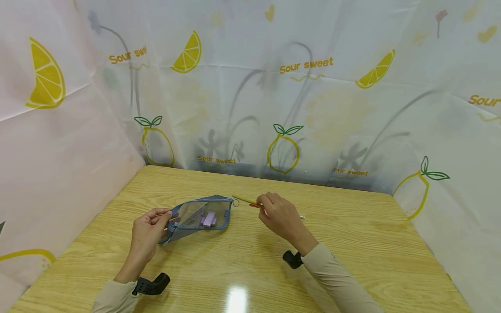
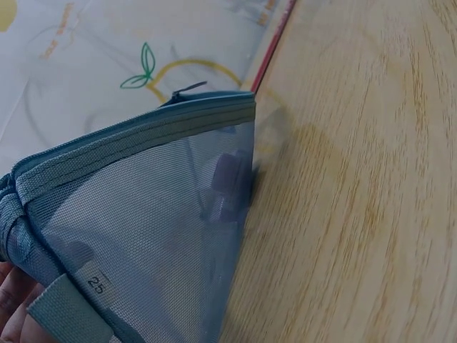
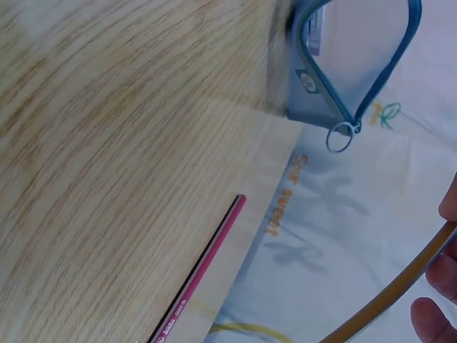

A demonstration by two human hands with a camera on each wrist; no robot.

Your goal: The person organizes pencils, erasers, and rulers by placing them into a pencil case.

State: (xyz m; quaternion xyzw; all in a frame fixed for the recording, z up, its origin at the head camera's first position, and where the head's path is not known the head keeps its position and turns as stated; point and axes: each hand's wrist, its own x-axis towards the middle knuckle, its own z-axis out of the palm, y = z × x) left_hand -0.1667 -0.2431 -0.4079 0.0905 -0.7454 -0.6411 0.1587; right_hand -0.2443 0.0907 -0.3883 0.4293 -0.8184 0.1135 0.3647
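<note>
A blue mesh zip pouch [image 1: 219,227] stands with its mouth unzipped, its left end pinched by my left hand [image 1: 146,230]. Through the mesh show a small purple block-shaped thing [image 1: 209,219] and a clear straight-edged piece, perhaps a set square [image 1: 193,217]. Right of the pouch, my right hand [image 1: 279,215] pinches a yellow pencil [image 3: 400,286], which points toward the pouch's ringed zip end. On the table beneath that hand lies a red-and-black striped pencil [image 3: 203,264]. In the head view the hand covers its middle.
A wooden table [image 1: 235,265] carries everything. Behind it and at the sides hangs a pale sheet printed with lemons [image 1: 235,100]. Black wrist mounts [image 1: 152,284] sit on both forearms. A metal ring [image 3: 340,138] hangs from the pouch's zip.
</note>
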